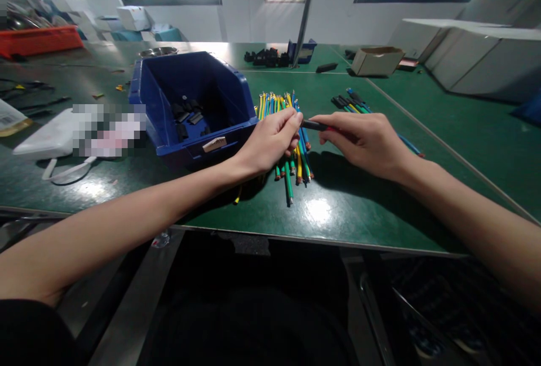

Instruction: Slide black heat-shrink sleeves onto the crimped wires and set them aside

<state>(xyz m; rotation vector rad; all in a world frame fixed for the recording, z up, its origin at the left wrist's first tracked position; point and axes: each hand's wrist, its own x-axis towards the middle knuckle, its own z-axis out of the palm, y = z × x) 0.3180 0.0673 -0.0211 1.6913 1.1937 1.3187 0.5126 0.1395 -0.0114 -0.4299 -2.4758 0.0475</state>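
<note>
A thin rod-like piece, black toward the left and red toward the right, looks like a red cable with a black sleeve point(315, 125) on its end. My right hand point(366, 138) is closed around the red part, most of it hidden in the palm. The fingertips of my left hand point(274, 138) pinch together at the sleeve's left end. Under and behind my left hand lies a bundle of short yellow, green and blue cables point(302, 166) with bare copper ends. A blue bin point(194, 90) beside that hand holds several black sleeves point(190, 115).
Right of the bundle lie a few cables with black ends point(350, 101). Farther back are black parts point(266, 57), a small cardboard box point(376, 62) and a metal pole point(306, 14). A white device with a cord point(54, 135) lies left on the green table point(262, 219).
</note>
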